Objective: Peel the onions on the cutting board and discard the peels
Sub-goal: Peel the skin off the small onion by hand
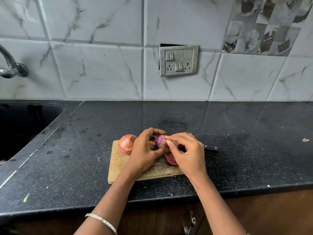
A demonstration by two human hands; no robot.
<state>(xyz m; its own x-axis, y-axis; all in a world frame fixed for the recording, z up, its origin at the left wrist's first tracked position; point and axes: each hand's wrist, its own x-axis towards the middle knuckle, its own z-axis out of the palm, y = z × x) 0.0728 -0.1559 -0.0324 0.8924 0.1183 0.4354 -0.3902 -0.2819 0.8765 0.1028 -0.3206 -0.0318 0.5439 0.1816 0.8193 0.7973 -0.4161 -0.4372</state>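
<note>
Her left hand cupped the purple onion above the cutting board; her right hand pinched its skin, mid-peel. Stripping it fully seemed next; another onion waited unpeeled.

Legible text, labels, brands, numbers, signs: none; the switch-and-socket plate on the tiled wall carries no readable marking, and the patterned tiles show pictures only, no lettering
</note>
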